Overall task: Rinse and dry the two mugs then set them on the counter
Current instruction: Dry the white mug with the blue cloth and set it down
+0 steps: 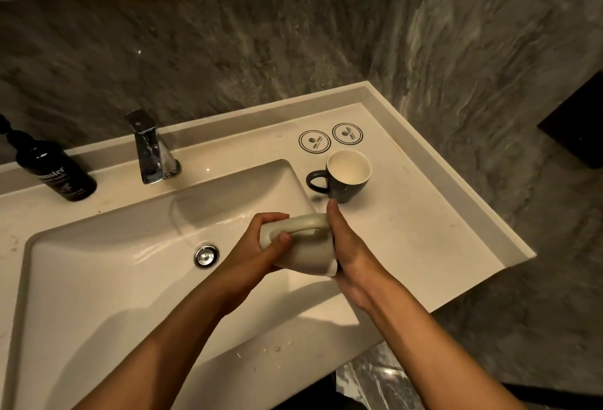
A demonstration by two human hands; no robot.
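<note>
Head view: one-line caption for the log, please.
Both hands, left and right, hold a white mug sideways over the sink; dark mug waits upright.

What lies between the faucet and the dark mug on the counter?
Only bare counter and the basin's back right corner lie between the faucet and dark mug, in the head view.
</note>
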